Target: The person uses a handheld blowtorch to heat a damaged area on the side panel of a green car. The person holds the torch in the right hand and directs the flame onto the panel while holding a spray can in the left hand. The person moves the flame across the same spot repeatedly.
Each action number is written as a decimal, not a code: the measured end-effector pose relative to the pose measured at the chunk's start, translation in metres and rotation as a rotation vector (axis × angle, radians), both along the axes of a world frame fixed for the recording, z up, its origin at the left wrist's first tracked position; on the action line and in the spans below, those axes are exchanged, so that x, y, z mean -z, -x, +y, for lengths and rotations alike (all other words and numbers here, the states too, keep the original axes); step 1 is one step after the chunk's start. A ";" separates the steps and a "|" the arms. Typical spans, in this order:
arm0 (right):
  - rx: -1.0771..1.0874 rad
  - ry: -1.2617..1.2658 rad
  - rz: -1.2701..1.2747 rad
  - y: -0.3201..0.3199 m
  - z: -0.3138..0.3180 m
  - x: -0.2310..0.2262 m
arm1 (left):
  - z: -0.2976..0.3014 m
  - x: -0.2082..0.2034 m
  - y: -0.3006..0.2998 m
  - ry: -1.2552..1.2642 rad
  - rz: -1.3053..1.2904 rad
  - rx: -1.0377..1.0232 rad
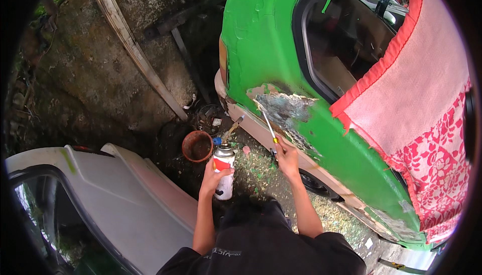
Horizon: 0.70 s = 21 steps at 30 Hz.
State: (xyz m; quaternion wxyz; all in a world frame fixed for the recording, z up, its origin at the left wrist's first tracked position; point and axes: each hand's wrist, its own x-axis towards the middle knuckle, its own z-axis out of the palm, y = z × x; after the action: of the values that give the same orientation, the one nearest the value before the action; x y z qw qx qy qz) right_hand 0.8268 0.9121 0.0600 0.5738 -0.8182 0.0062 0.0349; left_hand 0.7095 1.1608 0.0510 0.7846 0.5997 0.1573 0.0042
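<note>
My left hand point(211, 178) is wrapped round a white and red gas canister point(225, 188). A torch head point(231, 130) with a blue knob and a brass-coloured tube sits at its top, angled toward the lower edge of a green car point(261, 39). In my right hand point(287, 161) is a screwdriver point(269, 124) with a yellow and dark handle. Its long thin shaft reaches to the upper left part of a bare grey patch point(293, 108), where the green paint is burnt and peeled. Whether a flame burns at the torch is hard to make out.
A pink and red patterned cloth point(401, 109) hangs over the car's side. Left of the canister stands a reddish-brown pot point(197, 146). Paint flakes point(256, 169) litter the ground. A pale grey car point(125, 189) is close on my left, and a long board point(131, 44) leans on the wall.
</note>
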 end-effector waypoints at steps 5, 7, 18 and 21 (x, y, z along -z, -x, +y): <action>-0.026 0.169 -0.071 0.006 0.000 -0.006 | -0.005 -0.016 -0.003 0.068 0.024 0.003; -0.040 0.167 -0.089 0.006 -0.009 -0.009 | -0.003 -0.013 -0.007 0.069 0.005 0.002; -0.063 0.187 -0.150 -0.022 0.001 0.008 | -0.008 -0.009 -0.009 0.054 -0.012 0.045; -0.039 0.173 -0.028 -0.013 0.002 -0.001 | -0.009 -0.007 -0.005 0.054 0.003 0.050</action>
State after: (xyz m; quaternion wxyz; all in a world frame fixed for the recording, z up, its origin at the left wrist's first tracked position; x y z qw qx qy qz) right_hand 0.8395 0.9141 0.0613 0.5003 -0.8651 -0.0147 0.0343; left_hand 0.7144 1.1520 0.0581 0.8002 0.5819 0.1436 -0.0205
